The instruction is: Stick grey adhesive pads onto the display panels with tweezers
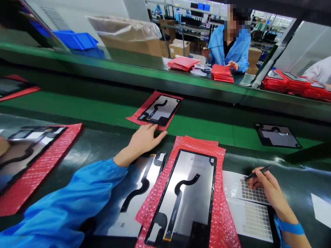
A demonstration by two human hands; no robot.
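Note:
My left hand (143,139) reaches out with its fingers stretched and the thumb apart, at the near edge of a red bubble bag (130,119) on the green belt. On that bag lies a display panel (165,107) with a dark curved flex cable. My right hand (269,187) is closed on black tweezers (261,171), their tip over a sheet of small grey square stickers (254,191). Between my hands a larger display panel (192,203) lies on stacked red bubble bags (219,179). Another panel (137,199) sits partly under them, below my left forearm.
A second sticker sheet (250,220) lies nearer me. On the belt (214,129), another panel (279,135) rests at right. A panel on a red bag (49,165) is at left, beside another hand (3,146). Across the belt, a person in blue (243,44) handles red bags (222,73).

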